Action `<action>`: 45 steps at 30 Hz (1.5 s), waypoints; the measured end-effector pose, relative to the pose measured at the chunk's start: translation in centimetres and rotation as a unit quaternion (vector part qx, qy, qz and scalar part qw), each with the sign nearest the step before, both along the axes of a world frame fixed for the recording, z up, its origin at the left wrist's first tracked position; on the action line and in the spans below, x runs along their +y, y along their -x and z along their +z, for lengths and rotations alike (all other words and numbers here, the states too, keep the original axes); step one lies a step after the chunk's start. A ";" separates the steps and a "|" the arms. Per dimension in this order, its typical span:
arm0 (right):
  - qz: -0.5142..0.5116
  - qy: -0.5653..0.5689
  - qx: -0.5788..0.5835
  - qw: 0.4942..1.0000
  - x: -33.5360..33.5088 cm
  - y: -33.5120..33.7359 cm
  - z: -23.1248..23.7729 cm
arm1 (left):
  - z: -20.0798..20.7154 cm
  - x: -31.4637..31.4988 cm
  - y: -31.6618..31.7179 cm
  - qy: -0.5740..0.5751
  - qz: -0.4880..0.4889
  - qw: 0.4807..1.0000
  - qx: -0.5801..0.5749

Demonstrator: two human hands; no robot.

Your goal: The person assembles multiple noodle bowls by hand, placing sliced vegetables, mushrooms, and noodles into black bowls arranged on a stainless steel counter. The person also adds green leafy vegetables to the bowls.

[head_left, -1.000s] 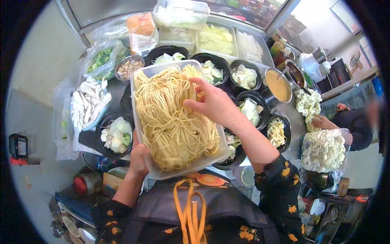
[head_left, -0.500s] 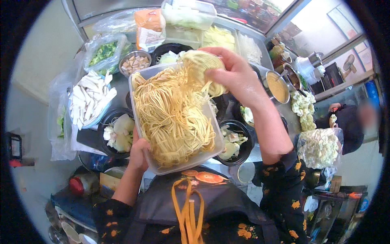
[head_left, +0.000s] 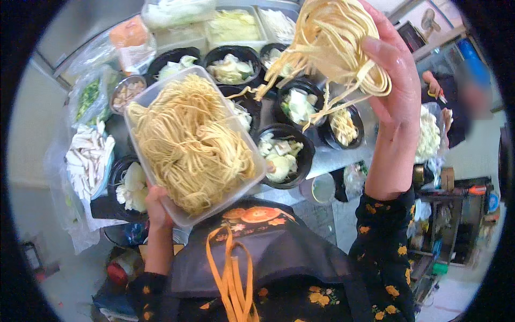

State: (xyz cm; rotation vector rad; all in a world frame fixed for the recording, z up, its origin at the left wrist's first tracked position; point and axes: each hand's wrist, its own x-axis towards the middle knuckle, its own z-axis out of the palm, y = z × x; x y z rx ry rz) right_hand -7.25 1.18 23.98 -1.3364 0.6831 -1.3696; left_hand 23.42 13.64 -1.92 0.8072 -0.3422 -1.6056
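My left hand (head_left: pixel 159 208) grips the near left corner of a clear plastic tub (head_left: pixel 189 219), which is tilted toward me above the counter. Fresh yellow noodles (head_left: pixel 193 145) fill the tub in a loose heap. Up at the top right, my right hand (head_left: pixel 394 61) is closed round a bundle of flat noodles (head_left: pixel 335 45), with loose strands dangling from it. Beneath that bundle stand black bowls: one with greens and pale pieces (head_left: pixel 299 106), and another with noodles in it (head_left: pixel 344 127). Nearer me is a bowl of cut vegetables (head_left: pixel 280 161).
White sliced strips (head_left: pixel 88 161) are piled in a dish at left, beside a bag of chopped greens (head_left: pixel 92 96) and a metal bowl of cubes (head_left: pixel 127 94). Tubs of shredded vegetables (head_left: pixel 232 26) line the back. Another person's hand (head_left: pixel 432 86) shows at right.
My right hand has lifted a bundle of noodles out of the tub and carried it up to the right. The view has shifted right, and the tub sits further left in it.
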 end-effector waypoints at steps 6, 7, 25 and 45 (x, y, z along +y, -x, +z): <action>-0.031 -0.049 0.118 0.991 3.3 5.0 -5.0 | -0.3 0.2 -0.2 -0.018 0.010 1.000 0.005; -0.045 -0.073 0.139 0.987 3.8 5.5 -6.1 | -0.2 0.0 0.0 -0.010 -0.002 1.000 0.001; 0.037 -0.044 0.581 0.812 4.4 7.0 -21.7 | -1.5 0.1 -1.2 0.039 -0.037 0.994 -0.095; 0.083 0.044 0.475 0.875 2.0 -2.6 -14.0 | -1.3 -0.1 -0.3 0.032 0.004 0.999 0.017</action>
